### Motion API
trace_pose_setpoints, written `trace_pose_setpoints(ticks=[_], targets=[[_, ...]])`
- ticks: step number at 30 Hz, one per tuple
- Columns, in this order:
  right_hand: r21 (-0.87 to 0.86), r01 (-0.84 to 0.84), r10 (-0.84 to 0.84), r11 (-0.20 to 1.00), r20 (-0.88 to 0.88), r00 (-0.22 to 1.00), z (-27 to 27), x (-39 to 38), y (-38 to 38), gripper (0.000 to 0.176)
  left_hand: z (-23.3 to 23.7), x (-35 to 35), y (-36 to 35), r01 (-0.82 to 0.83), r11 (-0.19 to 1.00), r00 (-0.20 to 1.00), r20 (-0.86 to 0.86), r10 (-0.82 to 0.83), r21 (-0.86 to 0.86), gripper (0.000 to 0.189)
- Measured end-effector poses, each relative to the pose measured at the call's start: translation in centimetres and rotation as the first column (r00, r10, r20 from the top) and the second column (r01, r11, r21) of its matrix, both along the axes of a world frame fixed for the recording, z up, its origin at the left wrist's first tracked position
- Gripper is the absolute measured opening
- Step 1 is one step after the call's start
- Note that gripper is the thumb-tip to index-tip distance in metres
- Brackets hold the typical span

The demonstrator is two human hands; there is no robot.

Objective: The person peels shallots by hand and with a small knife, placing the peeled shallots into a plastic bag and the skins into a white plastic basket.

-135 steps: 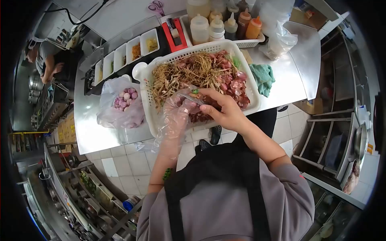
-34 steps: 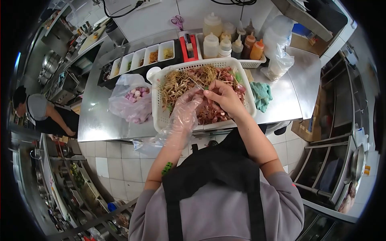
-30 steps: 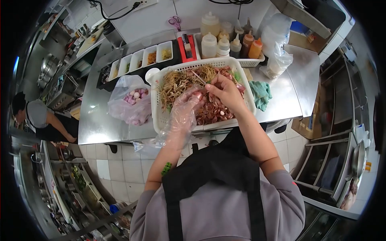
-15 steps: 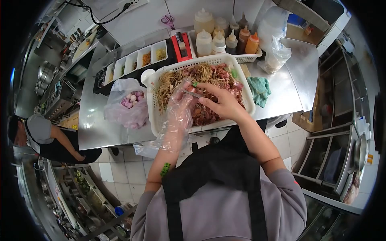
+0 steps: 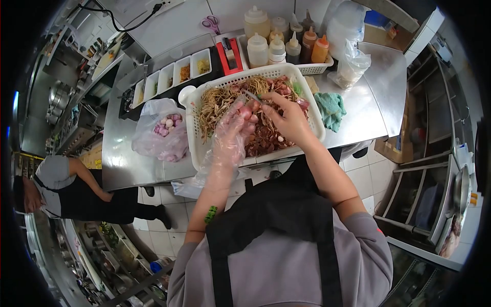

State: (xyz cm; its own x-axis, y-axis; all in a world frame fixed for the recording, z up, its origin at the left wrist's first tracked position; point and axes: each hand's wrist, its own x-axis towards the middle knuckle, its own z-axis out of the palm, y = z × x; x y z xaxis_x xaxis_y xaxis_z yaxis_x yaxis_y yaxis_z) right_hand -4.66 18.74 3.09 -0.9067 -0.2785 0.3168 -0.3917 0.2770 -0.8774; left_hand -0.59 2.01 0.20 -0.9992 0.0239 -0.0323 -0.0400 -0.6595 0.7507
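My left hand [image 5: 231, 134], in a clear plastic glove, is closed around a reddish shallot [image 5: 246, 113] above a white perforated basket [image 5: 192, 146]. My right hand [image 5: 289, 118] grips a small knife [image 5: 251, 96], its blade pointing left just above the shallot; most of the handle is hidden by the fingers. Under both hands, the basket holds unpeeled shallots with dry stringy tops [image 5: 217, 105] and loose brown skins [image 5: 271, 143]. To the left of the basket, peeled shallots [image 5: 166, 125] lie in an open plastic bag [image 5: 151, 146].
Behind the basket stand squeeze bottles [image 5: 258, 51] and a red-framed tool [image 5: 228, 53]. White condiment trays [image 5: 166, 80] line the back left. A green cloth [image 5: 330, 111] and a tied plastic bag [image 5: 353, 70] lie right on the steel table [image 5: 376, 102]. A co-worker [image 5: 76, 189] stands at left.
The knife has moved up, and the shallot in my left hand now shows clearly. My right hand has shifted slightly up and right. The co-worker at left has changed position.
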Motion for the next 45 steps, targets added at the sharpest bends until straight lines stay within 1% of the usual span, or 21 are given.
trace_pose_setpoints(ticks=[1,2,3,4,6,7,9,11,12,14,17,19,21,23,26,29,34,38,40,42,45], targets=[[-0.001,0.000,0.000,1.000,-0.001,1.000,-0.4,-0.3,0.2,0.027,-0.1,-0.1,-0.1,-0.003,0.997,1.000,0.007,0.003,0.072,0.044],[0.039,0.094,-0.090,0.995,-0.084,0.992,-1.0,-0.7,0.3,0.029,-0.2,-0.2,-0.1,-0.008,0.990,1.000,0.015,0.006,0.143,0.042],[0.070,0.189,-0.175,0.979,-0.168,0.970,-1.0,-0.8,0.2,0.031,-0.2,-0.2,-0.1,-0.009,0.990,1.000,0.015,0.007,0.142,0.042],[0.069,0.187,-0.173,0.980,-0.170,0.970,-0.9,-0.7,0.3,0.031,-0.2,-0.2,-0.2,-0.032,0.990,0.999,0.044,0.026,0.137,0.039],[0.064,0.102,-0.102,0.993,-0.013,0.995,-0.5,0.2,0.4,0.036,-0.2,-0.2,0.0,-0.057,0.990,0.996,0.073,0.048,0.129,0.037],[0.062,0.101,-0.100,0.993,-0.013,0.995,-0.6,0.6,0.3,0.036,-0.2,-0.2,0.2,-0.091,0.991,0.994,0.070,0.084,0.100,0.035],[-0.035,-0.112,0.112,0.993,-0.009,0.994,-0.6,1.3,0.2,0.038,-0.3,-0.3,0.5,-0.127,0.989,0.990,0.064,0.123,0.071,0.034],[-0.037,-0.147,0.147,0.988,-0.006,0.989,-0.1,2.0,0.0,0.039,-0.6,-0.4,0.7,-0.097,0.984,0.991,-0.081,0.110,0.148,0.035],[-0.038,-0.180,0.180,0.983,-0.002,0.984,0.4,2.2,0.0,0.039,-0.4,-0.4,0.8,-0.099,0.984,0.991,-0.080,0.111,0.146,0.035],[-0.006,-0.174,0.174,0.985,0.077,0.982,0.9,2.4,0.2,0.040,0.1,-0.2,1.1,-0.141,0.984,0.986,-0.073,0.149,0.112,0.032],[-0.004,-0.177,0.177,0.984,0.021,0.984,1.1,2.4,0.4,0.038,-0.9,-0.2,0.8,-0.179,0.981,0.983,-0.012,0.181,0.070,0.036],[0.077,-0.171,0.169,0.982,0.040,0.985,1.7,2.5,0.6,0.035,-0.9,-0.4,0.6,-0.166,0.985,0.986,-0.016,0.167,0.041,0.033],[0.081,-0.167,0.167,0.983,0.004,0.986,1.4,2.3,0.6,0.035,-0.6,-0.3,0.7,-0.151,0.988,0.988,-0.020,0.151,0.011,0.031],[0.086,-0.162,0.165,0.983,-0.031,0.986,1.0,2.2,0.7,0.035,0.0,0.0,1.0,-0.151,0.973,0.988,-0.050,0.145,-0.172,0.034],[0.069,-0.174,0.180,0.982,-0.087,0.980,0.7,2.0,0.7,0.031,-0.2,-0.1,1.1,-0.147,0.959,0.983,-0.140,0.116,-0.243,0.036],[0.086,-0.142,0.142,0.986,0.005,0.990,0.6,1.9,0.7,0.025,-0.5,0.0,1.3,-0.124,0.942,0.982,-0.177,0.070,-0.313,0.040],[-0.062,-0.135,0.132,0.989,-0.051,0.990,-0.7,1.0,0.7,0.021,1.7,0.6,2.0,-0.133,0.946,0.987,-0.123,0.101,-0.296,0.043],[-0.057,-0.102,0.102,0.993,0.008,0.995,-0.4,0.7,1.2,0.022,1.6,0.7,2.1,-0.138,0.950,0.989,-0.088,0.117,-0.280,0.044],[-0.022,0.025,-0.023,0.999,0.075,0.997,-0.1,0.4,1.6,0.023,1.0,0.7,2.0,-0.147,0.960,0.987,-0.099,0.127,-0.238,0.043],[-0.064,0.009,-0.006,0.998,0.051,0.999,-0.5,0.1,2.0,0.028,0.8,0.7,2.0,-0.159,0.968,0.984,-0.110,0.139,-0.196,0.041],[-0.022,-0.055,0.058,0.998,0.124,0.991,0.0,1.0,2.2,0.033,0.7,0.6,2.1,-0.168,0.970,0.985,-0.070,0.157,-0.176,0.036]])
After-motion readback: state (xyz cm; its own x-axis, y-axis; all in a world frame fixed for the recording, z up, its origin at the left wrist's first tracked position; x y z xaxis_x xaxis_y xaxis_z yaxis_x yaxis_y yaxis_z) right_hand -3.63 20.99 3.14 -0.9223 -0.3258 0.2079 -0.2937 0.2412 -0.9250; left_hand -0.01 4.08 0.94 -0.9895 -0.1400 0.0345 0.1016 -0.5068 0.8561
